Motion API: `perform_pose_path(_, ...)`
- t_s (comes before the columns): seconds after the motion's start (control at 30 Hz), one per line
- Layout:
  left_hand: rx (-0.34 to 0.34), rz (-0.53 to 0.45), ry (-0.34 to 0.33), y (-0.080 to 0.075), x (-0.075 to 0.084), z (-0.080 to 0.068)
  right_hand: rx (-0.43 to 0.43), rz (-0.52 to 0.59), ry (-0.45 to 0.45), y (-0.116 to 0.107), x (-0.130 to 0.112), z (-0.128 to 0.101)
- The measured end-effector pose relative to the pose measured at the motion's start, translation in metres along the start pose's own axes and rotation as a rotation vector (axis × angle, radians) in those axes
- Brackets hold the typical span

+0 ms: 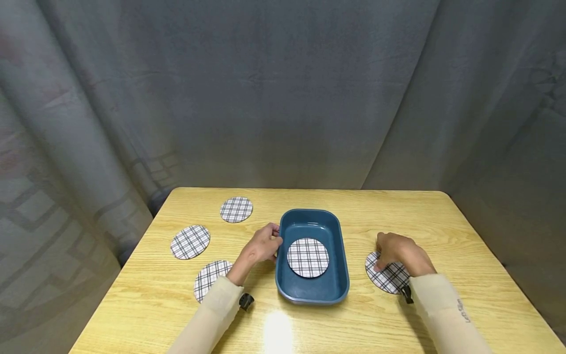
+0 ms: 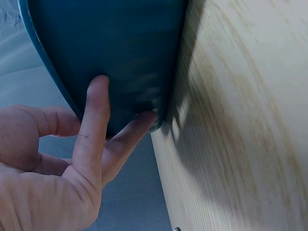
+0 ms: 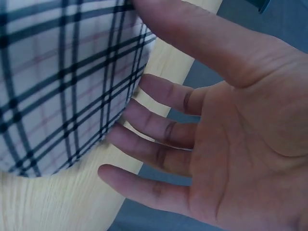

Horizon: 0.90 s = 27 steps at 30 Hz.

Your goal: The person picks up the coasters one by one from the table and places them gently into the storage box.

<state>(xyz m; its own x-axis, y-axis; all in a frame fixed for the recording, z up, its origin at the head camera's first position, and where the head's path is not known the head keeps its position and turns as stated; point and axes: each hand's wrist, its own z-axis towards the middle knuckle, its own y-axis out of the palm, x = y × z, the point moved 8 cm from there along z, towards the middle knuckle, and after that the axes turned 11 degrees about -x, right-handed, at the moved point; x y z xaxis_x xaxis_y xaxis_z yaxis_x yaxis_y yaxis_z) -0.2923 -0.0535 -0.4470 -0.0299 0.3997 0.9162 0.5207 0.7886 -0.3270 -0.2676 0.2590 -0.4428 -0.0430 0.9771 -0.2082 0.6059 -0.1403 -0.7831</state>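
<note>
We see the right hand (image 1: 400,254) resting on a plaid coaster (image 1: 389,276) lying on the table (image 1: 464,255) right of the tray (image 1: 329,291); its fingers (image 3: 159,122) lie loosely spread over the coaster's edge, gripping nothing. The left hand (image 1: 261,246) touches the blue tray's outer left wall with fairly straight fingers (image 2: 94,125). Writing on the right sleeve (image 1: 446,314) is too small to read. The tray holds one plaid coaster (image 1: 308,257).
</note>
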Motion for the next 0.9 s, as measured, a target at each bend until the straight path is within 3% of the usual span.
perform_pose_path(0.5, -0.009, -0.017, -0.001, 0.000, 0.000, 0.000, 0.094, 0.120, -0.033, -0.009, 0.014, 0.013)
perform_pose_path(0.9, -0.004, -0.003, -0.006, -0.001, 0.001, 0.000, 0.044, 0.133, 0.011, -0.006, 0.018, 0.011)
